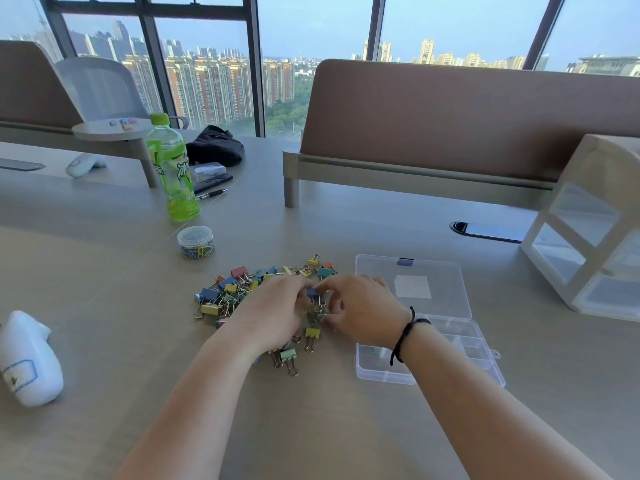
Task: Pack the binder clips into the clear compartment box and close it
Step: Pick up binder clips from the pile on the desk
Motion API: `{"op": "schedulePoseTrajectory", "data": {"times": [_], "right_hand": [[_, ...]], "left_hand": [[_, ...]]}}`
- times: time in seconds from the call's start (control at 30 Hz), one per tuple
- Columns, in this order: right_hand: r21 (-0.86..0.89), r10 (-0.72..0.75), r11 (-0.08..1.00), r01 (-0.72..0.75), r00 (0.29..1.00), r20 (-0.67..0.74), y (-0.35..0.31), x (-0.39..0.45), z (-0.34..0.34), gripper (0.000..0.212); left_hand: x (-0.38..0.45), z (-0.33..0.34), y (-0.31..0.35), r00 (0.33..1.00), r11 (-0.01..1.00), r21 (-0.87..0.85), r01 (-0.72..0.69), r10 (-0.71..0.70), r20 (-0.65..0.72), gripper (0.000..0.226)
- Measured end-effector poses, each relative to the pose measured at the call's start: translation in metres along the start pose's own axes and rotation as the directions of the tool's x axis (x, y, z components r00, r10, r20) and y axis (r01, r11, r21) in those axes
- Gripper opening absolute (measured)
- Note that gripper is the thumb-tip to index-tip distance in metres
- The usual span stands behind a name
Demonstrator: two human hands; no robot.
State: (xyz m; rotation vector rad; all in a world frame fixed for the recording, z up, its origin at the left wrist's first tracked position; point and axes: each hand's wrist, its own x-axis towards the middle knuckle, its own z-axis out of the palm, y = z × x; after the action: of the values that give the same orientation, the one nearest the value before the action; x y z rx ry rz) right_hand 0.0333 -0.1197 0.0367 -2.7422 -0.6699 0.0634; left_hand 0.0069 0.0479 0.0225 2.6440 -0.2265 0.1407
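Observation:
A heap of coloured binder clips (239, 289) lies on the table in front of me. Both hands are over its right part. My left hand (277, 310) and my right hand (360, 306) meet with curled fingers on a blue binder clip (311, 292), pinching it between them. More clips hang tangled below it. The clear compartment box (446, 344) lies open just right of my right hand, partly hidden by that wrist. Its lid (415, 285) is folded back flat on the table. One compartment under my wrist holds something pale green.
A small round tub of paper clips (195, 241) and a green bottle (172, 168) stand behind the heap. A white object (29, 358) lies at the left. A white drawer unit (595, 230) stands at the right. A brown partition (467, 123) runs across the back.

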Motion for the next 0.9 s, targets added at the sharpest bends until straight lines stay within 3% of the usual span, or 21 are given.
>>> {"op": "schedulePoseTrajectory", "data": {"times": [0.23, 0.37, 0.47, 0.63, 0.77, 0.9], "right_hand": [[-0.088, 0.012, 0.996, -0.013, 1.000, -0.018, -0.001, 0.001, 0.005, 0.042], [-0.102, 0.014, 0.995, -0.022, 0.997, -0.078, -0.007, 0.005, 0.014, 0.021], [-0.113, 0.010, 0.993, -0.020, 0.996, -0.089, -0.011, 0.005, 0.016, 0.020], [0.001, -0.020, 1.000, 0.021, 0.998, -0.053, -0.010, -0.005, 0.003, 0.025], [0.110, -0.081, 0.990, 0.086, 0.995, -0.053, -0.010, -0.015, -0.005, 0.027], [-0.043, -0.242, 0.969, 0.242, 0.970, 0.008, -0.016, -0.023, 0.002, 0.040]], "left_hand": [[0.006, -0.005, -0.002, 0.982, 0.961, -0.253, 0.109, -0.143, -0.122, 0.029], [0.009, -0.007, 0.000, 0.949, 0.816, -0.547, 0.188, -0.294, -0.113, 0.039], [0.008, -0.008, 0.004, 0.926, 0.720, -0.644, 0.257, -0.375, -0.049, 0.044], [0.011, -0.007, 0.005, 0.911, 0.709, -0.657, 0.256, -0.404, -0.081, 0.041], [0.004, -0.009, 0.012, 0.939, 0.889, -0.392, 0.236, -0.313, -0.144, 0.036], [0.002, -0.004, 0.011, 0.972, 0.955, -0.232, 0.185, -0.213, -0.102, 0.027]]}}
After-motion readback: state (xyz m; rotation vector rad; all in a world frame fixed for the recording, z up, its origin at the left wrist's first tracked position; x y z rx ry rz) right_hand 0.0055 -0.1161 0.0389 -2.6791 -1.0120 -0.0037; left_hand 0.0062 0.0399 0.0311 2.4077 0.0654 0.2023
